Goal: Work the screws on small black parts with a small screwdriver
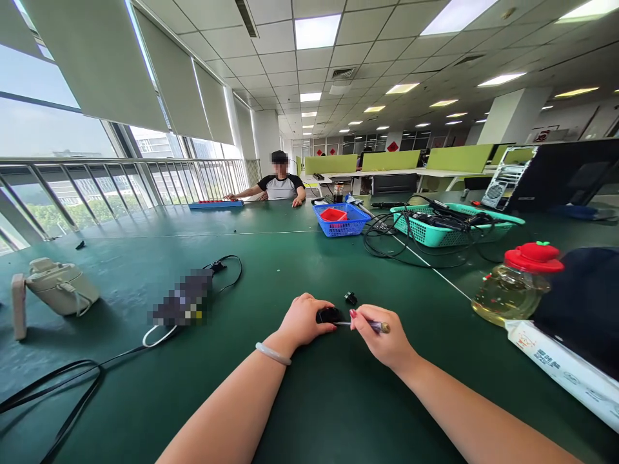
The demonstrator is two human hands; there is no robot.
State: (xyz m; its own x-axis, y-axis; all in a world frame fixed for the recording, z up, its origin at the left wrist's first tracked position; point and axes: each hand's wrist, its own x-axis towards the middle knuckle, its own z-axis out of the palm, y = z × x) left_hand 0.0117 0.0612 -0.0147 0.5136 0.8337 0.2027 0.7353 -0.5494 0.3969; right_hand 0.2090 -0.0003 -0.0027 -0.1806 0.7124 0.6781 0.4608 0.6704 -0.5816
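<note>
My left hand (305, 320) presses a small black rounded object (329, 315) against the green tabletop, its fingers curled over the far side and the thumb on the near side. In my right hand (383, 338) is a screwdriver (378, 327), pinched near its handle. The metal shaft points left, and its tip meets or nearly meets the right end of the black object. Exact contact cannot be made out. Just beyond both hands lies a small black part (351, 298) with light-coloured bits on it. A pale bangle (273, 354) circles my left wrist.
A jar with a red lid (512, 290) and a white packet (561, 367) stand right. Beyond are a blue basket (341, 227) and a teal basket (435, 237) of cables. A bottle (60, 285) and black cable (91, 366) lie left. A person (282, 188) sits opposite.
</note>
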